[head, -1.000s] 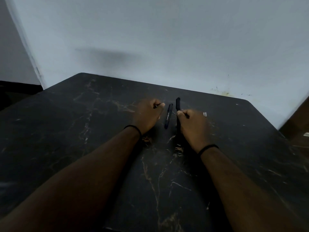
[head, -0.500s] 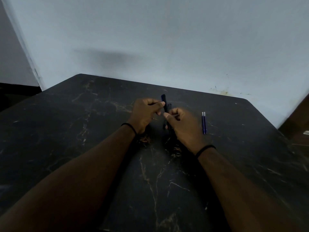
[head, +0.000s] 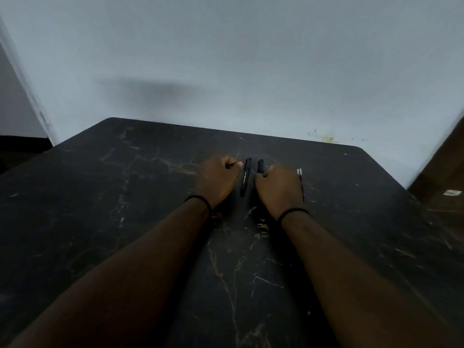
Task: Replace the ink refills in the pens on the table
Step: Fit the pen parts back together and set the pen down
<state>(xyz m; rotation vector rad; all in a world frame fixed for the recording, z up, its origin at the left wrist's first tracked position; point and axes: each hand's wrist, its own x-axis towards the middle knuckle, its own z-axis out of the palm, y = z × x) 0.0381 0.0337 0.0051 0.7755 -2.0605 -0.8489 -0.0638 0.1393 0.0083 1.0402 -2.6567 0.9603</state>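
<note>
One dark marble-look table point(head: 125, 222) against a pale wall point(head: 251, 59). My left hand point(head: 216, 179) is fisted around something thin, my right hand point(head: 278, 189) grips a black pen point(head: 260, 166), another pen point(head: 245, 177) lies between them, refills point(head: 300, 173) at 3 o'clock.

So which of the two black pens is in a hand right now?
The right-side pen, gripped by the right hand. The other pen lies free on the table between both hands.

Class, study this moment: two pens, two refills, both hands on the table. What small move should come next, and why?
Probably the right hand lifts the pen it grips so the left hand can help open it. The second pen lies untouched between the hands, and the refills wait beside the right hand.
</note>
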